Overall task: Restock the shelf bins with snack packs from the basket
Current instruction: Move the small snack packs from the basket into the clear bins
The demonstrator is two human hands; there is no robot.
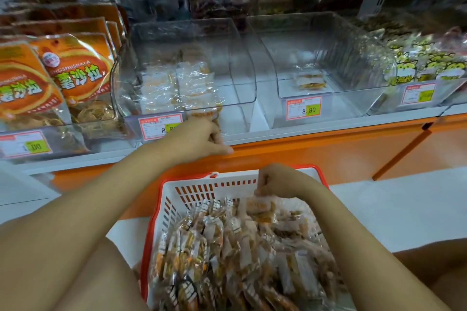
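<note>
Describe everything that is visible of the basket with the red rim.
The basket is rectangular, of white plastic with slotted walls and a red rim. It stands upright below the shelf, heaped with clear-wrapped snack packs. The right hand pinches one pack above its far wall.

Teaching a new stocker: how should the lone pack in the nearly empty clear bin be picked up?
Probably best to pinch the lone pack by its near long edge, coming from above over the low front wall of the bin. It lies flat on the bin floor, long side towards the front, with nothing beside it.
</note>
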